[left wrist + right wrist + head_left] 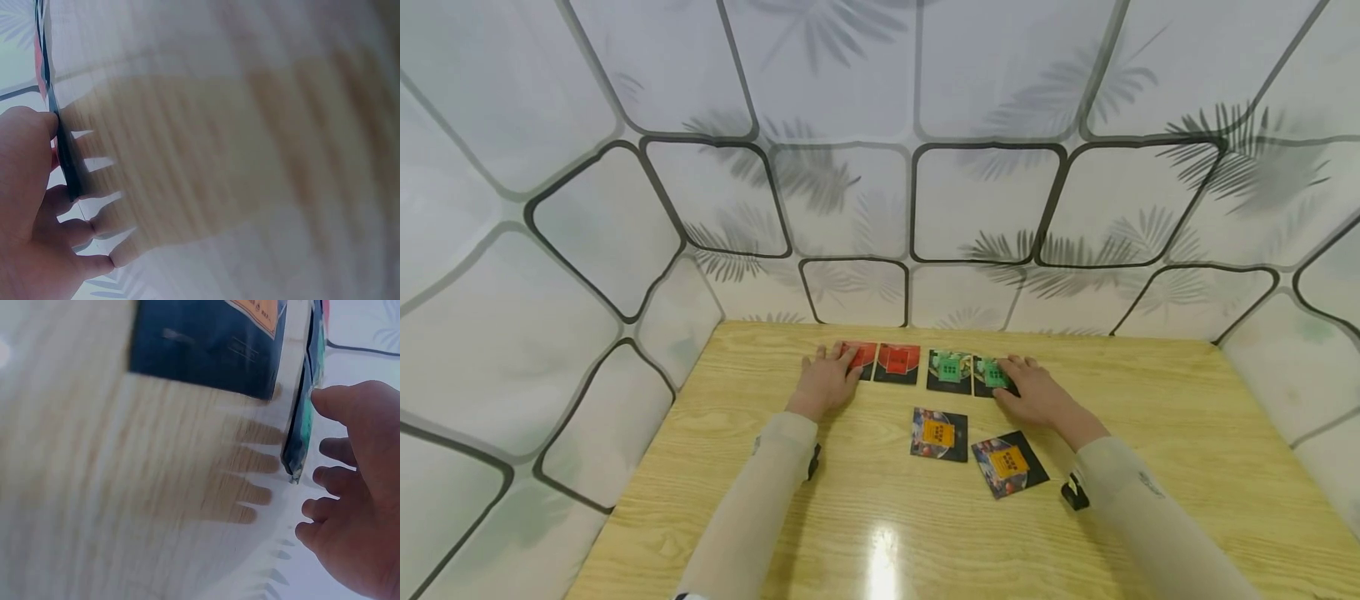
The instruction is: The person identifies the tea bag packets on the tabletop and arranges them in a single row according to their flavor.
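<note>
A row of flat square packets lies toward the back of the table. My left hand [827, 385] rests at the outer red packet [862, 358], its thumb touching the near edge and its fingers spread over the left side. Beside that lies a second red packet [897, 364]. To the right comes a green-labelled packet [950, 371], then another green-labelled packet [989, 377]. My right hand [369, 481] touches this last one with thumb and loosely extended fingers. Closer to me are two orange-labelled packets, one nearly straight [939, 434] and one tilted [1010, 463].
The wood-grain table [865, 500] reaches back to a pale patterned curtain [850, 292], which also hangs at both sides. Dark straps with small devices [1075, 492] sit at the wrists, over light sleeves.
</note>
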Demonstrator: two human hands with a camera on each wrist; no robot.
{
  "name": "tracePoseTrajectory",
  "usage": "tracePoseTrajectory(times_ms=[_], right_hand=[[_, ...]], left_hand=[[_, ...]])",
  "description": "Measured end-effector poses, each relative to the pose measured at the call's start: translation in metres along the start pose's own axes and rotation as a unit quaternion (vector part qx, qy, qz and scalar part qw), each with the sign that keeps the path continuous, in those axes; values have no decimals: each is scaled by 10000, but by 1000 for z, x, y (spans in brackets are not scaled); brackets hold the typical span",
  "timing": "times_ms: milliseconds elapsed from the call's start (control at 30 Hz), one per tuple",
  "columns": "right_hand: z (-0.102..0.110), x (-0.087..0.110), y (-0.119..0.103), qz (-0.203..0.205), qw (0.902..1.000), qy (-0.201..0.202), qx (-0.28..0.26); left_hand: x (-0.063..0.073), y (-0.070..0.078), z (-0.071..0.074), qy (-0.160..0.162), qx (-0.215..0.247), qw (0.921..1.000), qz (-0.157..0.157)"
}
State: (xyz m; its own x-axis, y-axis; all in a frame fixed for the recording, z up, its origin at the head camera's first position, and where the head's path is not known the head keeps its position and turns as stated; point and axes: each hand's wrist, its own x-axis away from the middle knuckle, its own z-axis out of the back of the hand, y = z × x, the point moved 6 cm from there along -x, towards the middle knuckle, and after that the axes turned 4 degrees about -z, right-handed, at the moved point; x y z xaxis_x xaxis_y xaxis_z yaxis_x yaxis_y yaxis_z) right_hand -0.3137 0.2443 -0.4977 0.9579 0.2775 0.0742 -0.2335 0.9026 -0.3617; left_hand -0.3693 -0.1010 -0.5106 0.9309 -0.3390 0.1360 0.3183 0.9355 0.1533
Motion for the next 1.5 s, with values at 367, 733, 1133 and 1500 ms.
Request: tracePoseTrajectory(times_ms=[367,733,1133,1500], right_hand=[[1,38,-16,509,9985,199,42],[-4,82,-27,765,9968,230,49],[-18,112,-36,708,9973,-96,-143],[-24,121,-40,773,9967,-126,-199]], left_hand=[[1,0,2,-33,5,10000,21],[4,0,4,3,49,10000,17],[4,0,4,39,86,10000,-6],[3,0,2,62,129,9999,-16]])
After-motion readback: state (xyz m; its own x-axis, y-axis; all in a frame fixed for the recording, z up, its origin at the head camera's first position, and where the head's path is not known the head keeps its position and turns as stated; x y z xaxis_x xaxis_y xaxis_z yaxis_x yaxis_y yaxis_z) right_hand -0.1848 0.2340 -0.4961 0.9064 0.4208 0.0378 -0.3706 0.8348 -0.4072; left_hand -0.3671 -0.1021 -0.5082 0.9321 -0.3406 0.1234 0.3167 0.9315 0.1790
